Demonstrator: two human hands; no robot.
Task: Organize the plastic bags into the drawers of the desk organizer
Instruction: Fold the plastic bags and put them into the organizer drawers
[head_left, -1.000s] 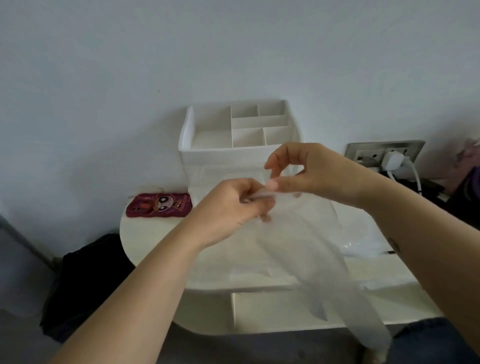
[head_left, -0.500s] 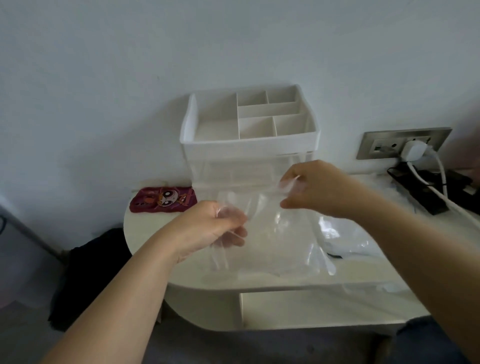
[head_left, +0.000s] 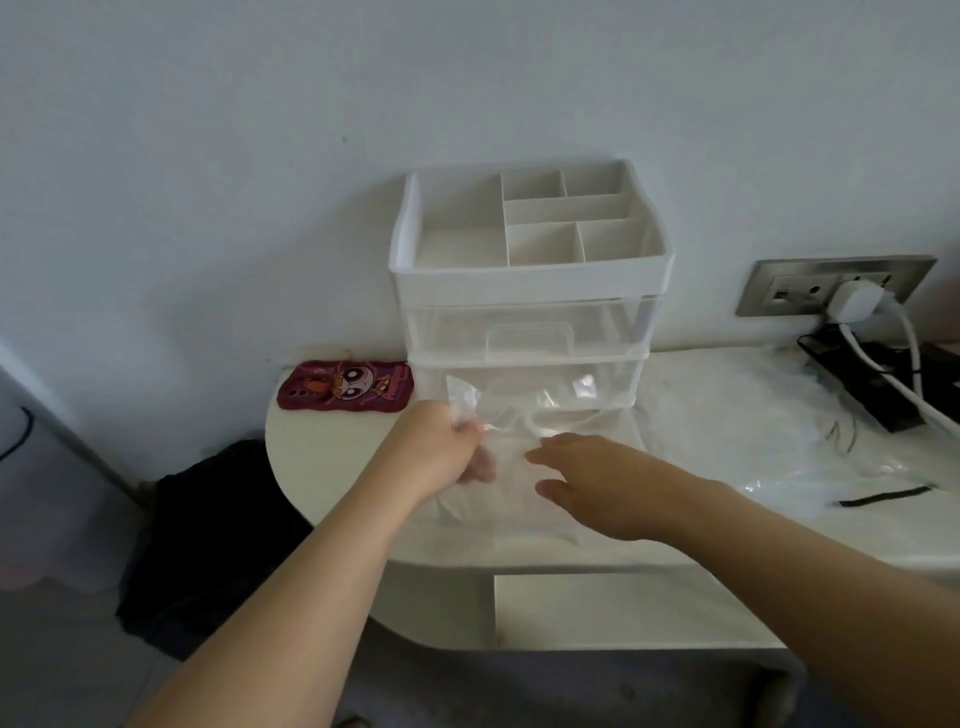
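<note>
So the clear, thin plastic bag (head_left: 506, 499) is lying mostly flat on the white rounded desk (head_left: 332, 467), right in front of the white desk organizer with see-through drawers (head_left: 530, 280), and its top edge is lifted up against the lower drawer front. My read is that it's super light, floppy and a bit slippery, so it'll crumple or slide rather than hold a fold. I'd take it by a corner or edge and press it flat with the other palm.

The left hand (head_left: 436, 452) has its fingers curled round the bag's upper left corner, bunching the film. The right hand (head_left: 597, 470) is spread out with straight fingers and holds nothing. It's low over the bag's right side, but I can't tell if it's actually touching. I also can't tell if the lower drawer is pulled out at all.

Further out there's a loose heap of more clear plastic bags (head_left: 753, 426) on the right, and a red cartoon phone case (head_left: 345, 387) to the left of the organizer.
</note>
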